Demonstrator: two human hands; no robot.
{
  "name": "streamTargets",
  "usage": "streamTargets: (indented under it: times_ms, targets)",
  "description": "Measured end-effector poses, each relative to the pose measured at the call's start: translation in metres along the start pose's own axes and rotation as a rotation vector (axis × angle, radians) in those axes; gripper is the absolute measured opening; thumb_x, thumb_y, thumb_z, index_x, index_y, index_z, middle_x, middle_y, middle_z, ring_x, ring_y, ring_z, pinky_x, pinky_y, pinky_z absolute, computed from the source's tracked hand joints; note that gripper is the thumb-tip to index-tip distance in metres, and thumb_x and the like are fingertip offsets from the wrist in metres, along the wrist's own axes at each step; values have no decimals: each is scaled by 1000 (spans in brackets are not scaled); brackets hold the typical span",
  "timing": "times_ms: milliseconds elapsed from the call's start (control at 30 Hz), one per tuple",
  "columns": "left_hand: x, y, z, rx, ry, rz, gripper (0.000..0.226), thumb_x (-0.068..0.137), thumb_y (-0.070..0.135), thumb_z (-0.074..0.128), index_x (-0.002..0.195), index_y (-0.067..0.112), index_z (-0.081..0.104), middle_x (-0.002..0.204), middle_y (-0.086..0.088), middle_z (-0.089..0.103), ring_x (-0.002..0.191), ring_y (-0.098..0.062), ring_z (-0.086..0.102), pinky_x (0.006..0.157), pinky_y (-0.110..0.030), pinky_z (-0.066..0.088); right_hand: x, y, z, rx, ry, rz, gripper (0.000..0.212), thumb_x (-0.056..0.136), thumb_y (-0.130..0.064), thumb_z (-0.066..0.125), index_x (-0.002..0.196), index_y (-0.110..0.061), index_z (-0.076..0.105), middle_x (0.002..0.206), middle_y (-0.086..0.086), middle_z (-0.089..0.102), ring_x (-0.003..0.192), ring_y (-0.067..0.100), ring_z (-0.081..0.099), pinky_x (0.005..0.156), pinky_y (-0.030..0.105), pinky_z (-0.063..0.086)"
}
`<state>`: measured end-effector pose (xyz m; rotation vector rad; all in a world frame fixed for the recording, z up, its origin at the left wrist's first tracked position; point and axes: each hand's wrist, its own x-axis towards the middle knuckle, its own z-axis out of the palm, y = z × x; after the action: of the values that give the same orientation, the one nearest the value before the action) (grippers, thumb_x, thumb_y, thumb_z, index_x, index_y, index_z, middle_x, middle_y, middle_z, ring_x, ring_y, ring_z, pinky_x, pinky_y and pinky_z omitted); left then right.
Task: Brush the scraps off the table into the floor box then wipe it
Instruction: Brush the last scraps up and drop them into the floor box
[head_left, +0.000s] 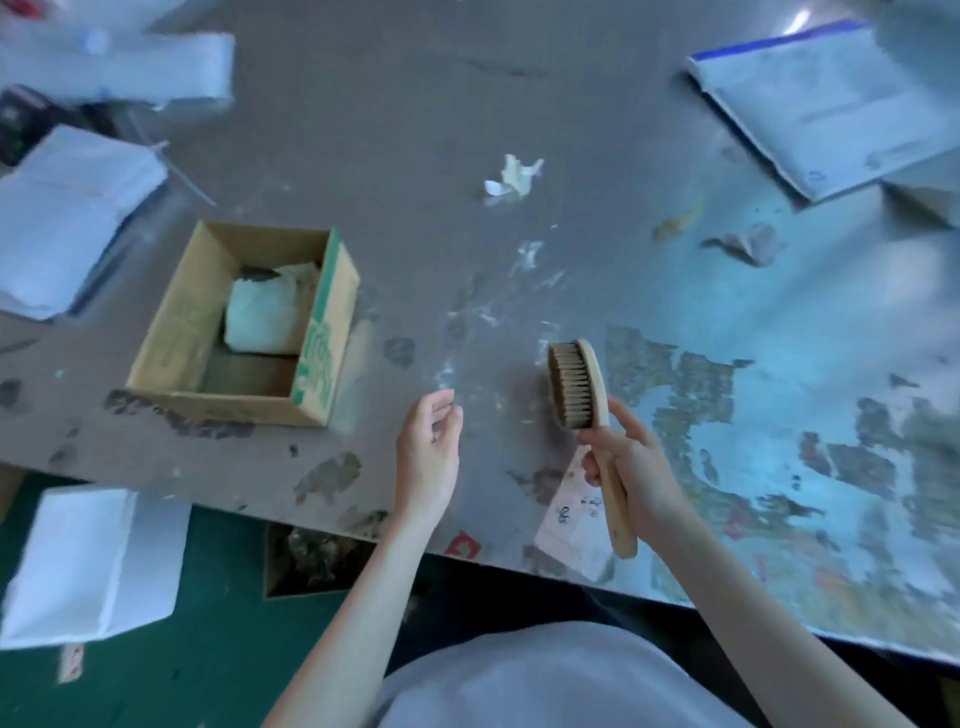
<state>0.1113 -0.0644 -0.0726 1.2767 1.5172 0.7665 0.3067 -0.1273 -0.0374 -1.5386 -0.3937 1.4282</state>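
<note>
Right hand (631, 467) clamped on brush (576, 384) handle, bristles facing 9 o'clock, likely poised to sweep. Left hand (428, 447) empty, fingers loosely apart. Scrap (511, 176) on bench (415, 104) at 12 o'clock of brush. Floor box (311, 564) at 7 o'clock, under bench edge.

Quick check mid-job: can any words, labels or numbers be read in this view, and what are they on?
Nothing can be read with certainty.
Cardboard box on the table: green print on its side wall, too blurred to read.
Paper sheet beside the brush handle: dark handwritten marks, too small to read.
Red sticker at the table edge: white mark, unreadable.
Plastic bag: faint print, blurred.
</note>
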Motion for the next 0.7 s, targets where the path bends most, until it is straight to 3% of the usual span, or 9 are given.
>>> streamTargets:
  times_ms: [300,533,633,700]
  targets:
    - [23,10,28,87,-97,70,27,98,18,48,124,14,54,124,0,57,112,-10,53,84,-6,37,12,-18,-42,76,249,-8,45,76,1,58,113,-23,63,68,14,52,49,21,43,51,31,35]
    - [53,21,26,277,-153,296,28,96,16,50,123,10,57,119,1,55,112,-11,51,88,-6,34,54,-51,-53,168,455,-61,55,79,7,56,126,-22,55,68,9,56,43,18,43,45,27,36]
    - [62,20,25,374,-161,417,26,94,15,52,118,6,58,118,-4,58,111,-18,54,92,-5,31,85,-79,-63,124,543,-116,58,80,3,58,132,-23,52,79,14,61,43,18,42,45,26,35]
    - [68,20,25,415,-178,459,31,92,21,49,117,5,59,118,-5,59,113,-19,53,98,-15,33,109,-103,-73,66,630,-151,61,74,-5,60,131,-25,53,97,21,65,45,19,45,46,26,37]
